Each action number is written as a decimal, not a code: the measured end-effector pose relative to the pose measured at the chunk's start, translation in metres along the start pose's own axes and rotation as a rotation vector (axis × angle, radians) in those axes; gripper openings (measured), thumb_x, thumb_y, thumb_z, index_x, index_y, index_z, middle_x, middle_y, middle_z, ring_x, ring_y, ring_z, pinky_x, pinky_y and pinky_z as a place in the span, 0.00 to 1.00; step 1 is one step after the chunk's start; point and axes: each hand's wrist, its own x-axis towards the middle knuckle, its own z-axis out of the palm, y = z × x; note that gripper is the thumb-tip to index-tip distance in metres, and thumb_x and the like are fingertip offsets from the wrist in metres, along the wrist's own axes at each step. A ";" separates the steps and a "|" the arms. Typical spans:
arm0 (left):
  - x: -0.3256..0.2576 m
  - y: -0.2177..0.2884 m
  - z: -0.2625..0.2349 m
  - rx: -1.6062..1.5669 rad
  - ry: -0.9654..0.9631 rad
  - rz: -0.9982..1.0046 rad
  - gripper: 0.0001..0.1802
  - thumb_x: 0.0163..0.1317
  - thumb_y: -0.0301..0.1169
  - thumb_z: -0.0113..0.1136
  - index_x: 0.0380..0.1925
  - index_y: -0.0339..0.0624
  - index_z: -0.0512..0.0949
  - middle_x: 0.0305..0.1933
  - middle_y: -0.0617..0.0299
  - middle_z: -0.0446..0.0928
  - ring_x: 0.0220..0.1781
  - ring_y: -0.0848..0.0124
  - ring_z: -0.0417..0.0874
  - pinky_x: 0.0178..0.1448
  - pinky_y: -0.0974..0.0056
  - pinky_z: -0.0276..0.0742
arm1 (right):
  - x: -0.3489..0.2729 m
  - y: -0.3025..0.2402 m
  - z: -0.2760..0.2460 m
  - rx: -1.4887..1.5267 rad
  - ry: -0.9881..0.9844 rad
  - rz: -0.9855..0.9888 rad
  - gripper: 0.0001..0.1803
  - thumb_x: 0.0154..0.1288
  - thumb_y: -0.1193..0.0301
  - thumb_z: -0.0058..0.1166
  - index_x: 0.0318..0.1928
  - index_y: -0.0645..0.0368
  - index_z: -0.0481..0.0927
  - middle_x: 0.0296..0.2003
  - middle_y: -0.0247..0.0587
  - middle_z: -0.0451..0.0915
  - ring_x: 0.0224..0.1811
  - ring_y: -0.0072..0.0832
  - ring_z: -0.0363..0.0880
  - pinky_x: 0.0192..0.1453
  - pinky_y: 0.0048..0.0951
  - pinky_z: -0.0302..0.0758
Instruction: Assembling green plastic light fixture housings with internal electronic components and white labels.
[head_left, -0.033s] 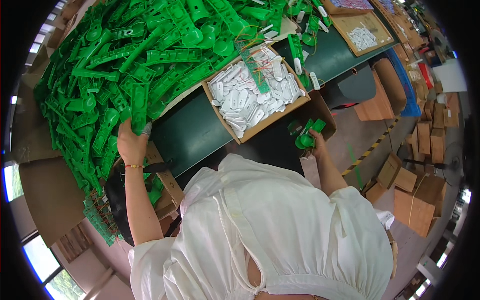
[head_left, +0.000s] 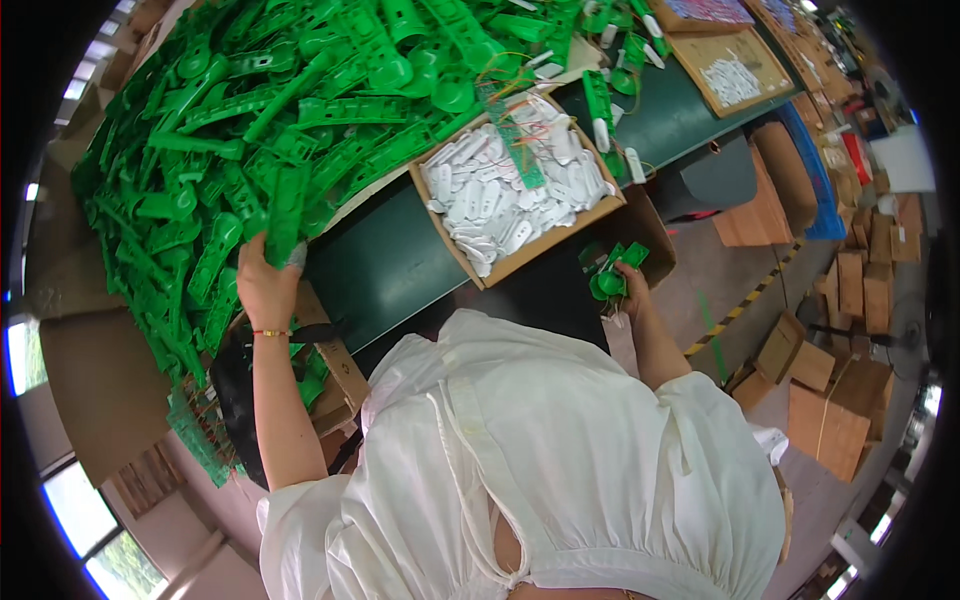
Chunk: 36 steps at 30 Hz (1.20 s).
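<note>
Our left hand (head_left: 265,285) grips the lower end of a long green piece (head_left: 288,205), its fingers pinched on that end and a grey cover (head_left: 297,256) on one fingertip; the piece stands out at the near edge of a big heap of green parts (head_left: 250,115), its far end overlapping the heap in our view; a moment ago we saw its ribbed hollow clearly, whereas now its face looks plainer and somewhat blurred.

Our right hand (head_left: 634,288) is well apart from it, off to our right, with fingers curled around a few small green pieces (head_left: 609,284); that grasp matches the earlier frame; an open brown box (head_left: 656,235) is just beyond it.

Between our hands, at the edge of the dark green counter (head_left: 385,265), a cardboard tray (head_left: 550,246) holds white pieces (head_left: 485,200); a green circuit strip (head_left: 512,140) with thin reddish wires lies across them, as it did before; the heap, the tray and the counter all appear slightly farther right in our view than earlier, though their arrangement is the same.
</note>
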 end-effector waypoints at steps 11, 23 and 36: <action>-0.050 0.076 0.005 -1.130 -0.302 -0.418 0.23 0.55 0.25 0.61 0.49 0.32 0.65 0.39 0.57 0.79 0.39 0.73 0.79 0.41 0.71 0.74 | 0.036 -0.004 0.039 -0.433 0.289 0.102 0.30 0.49 0.66 0.62 0.51 0.70 0.71 0.46 0.50 0.76 0.44 0.40 0.76 0.47 0.37 0.73; -0.052 0.062 0.001 -0.083 0.132 0.271 0.43 0.30 0.18 0.61 0.55 0.40 0.63 0.31 0.64 0.72 0.33 0.62 0.72 0.46 0.59 0.64 | -0.179 -0.098 0.162 -1.181 -0.415 -1.114 0.06 0.51 0.79 0.56 0.33 0.63 0.78 0.23 0.44 0.76 0.20 0.34 0.75 0.24 0.27 0.71; -0.068 0.063 0.002 -0.203 0.152 0.246 0.46 0.30 0.19 0.67 0.56 0.39 0.58 0.38 0.56 0.70 0.38 0.56 0.71 0.43 0.56 0.69 | -0.181 -0.124 0.364 -1.631 -0.298 -1.380 0.12 0.49 0.63 0.62 0.30 0.57 0.79 0.26 0.38 0.75 0.32 0.37 0.76 0.31 0.35 0.72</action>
